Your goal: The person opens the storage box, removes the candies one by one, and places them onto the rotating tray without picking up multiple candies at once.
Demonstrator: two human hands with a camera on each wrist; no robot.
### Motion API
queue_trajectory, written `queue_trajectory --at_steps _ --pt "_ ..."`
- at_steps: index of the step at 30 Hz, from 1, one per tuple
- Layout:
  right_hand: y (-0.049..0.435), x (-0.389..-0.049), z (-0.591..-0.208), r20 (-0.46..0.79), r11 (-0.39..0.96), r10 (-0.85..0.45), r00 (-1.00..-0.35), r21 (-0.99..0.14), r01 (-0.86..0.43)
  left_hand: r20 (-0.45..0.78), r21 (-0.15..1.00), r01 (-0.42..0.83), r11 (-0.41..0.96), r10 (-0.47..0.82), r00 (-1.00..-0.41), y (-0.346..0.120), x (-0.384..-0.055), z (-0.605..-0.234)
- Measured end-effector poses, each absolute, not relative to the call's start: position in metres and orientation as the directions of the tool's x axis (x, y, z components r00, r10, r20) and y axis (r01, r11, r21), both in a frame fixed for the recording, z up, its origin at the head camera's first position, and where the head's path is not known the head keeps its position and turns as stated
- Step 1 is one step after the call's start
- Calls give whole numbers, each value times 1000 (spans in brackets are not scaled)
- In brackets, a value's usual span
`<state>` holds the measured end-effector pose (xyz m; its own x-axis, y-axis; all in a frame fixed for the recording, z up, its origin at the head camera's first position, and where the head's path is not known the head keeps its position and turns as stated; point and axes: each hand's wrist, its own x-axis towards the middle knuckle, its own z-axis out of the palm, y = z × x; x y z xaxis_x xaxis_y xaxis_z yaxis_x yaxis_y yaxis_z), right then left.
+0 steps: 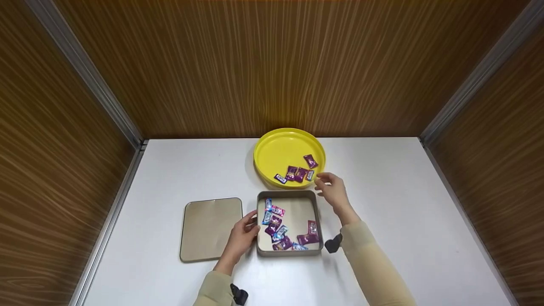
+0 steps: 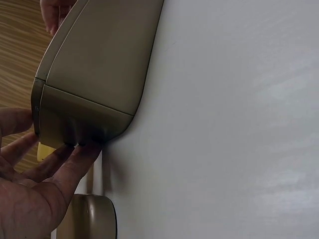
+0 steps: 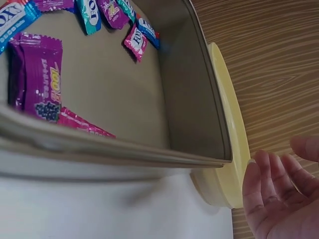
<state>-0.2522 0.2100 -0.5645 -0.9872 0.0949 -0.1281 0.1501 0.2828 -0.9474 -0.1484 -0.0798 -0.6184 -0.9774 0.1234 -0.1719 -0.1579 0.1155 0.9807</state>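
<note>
A square metal tin (image 1: 290, 253) without its lid holds several wrapped candies (image 1: 275, 225) along its left and near sides. My left hand (image 1: 243, 236) touches the tin's left wall; the left wrist view shows its fingertips (image 2: 82, 154) against the outer side. Behind the tin stands a round yellow tray (image 1: 282, 148) with several purple and blue wrapped candies (image 1: 301, 174) near its front right rim. Beside that rim is my right hand (image 1: 333, 191), fingers loosely bent. Nothing shows between the fingers in the right wrist view, where the palm (image 3: 289, 214) is visible.
The tin's flat square lid (image 1: 211, 229) lies left of the tin on the white table (image 1: 382, 191). Wood-grain panels (image 1: 280, 63) stand behind the table and on both sides. Both wrists carry small black devices (image 1: 333, 243).
</note>
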Motion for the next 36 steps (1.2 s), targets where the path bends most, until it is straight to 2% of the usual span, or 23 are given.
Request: queue_trajectory --at_steps 6,18,36 --pt "212 -241 -562 -112 340 64 -992 -932 127 -171 982 -158 102 134 -976 -81 -149 -619" --pt "222 -220 -566 -95 344 11 -995 -935 93 -169 984 -158 88 140 -976 -80 -152 -622" --pt "225 -192 -597 -158 342 -9 -987 -928 145 -123 980 -110 168 72 -990 -76 -147 -619"
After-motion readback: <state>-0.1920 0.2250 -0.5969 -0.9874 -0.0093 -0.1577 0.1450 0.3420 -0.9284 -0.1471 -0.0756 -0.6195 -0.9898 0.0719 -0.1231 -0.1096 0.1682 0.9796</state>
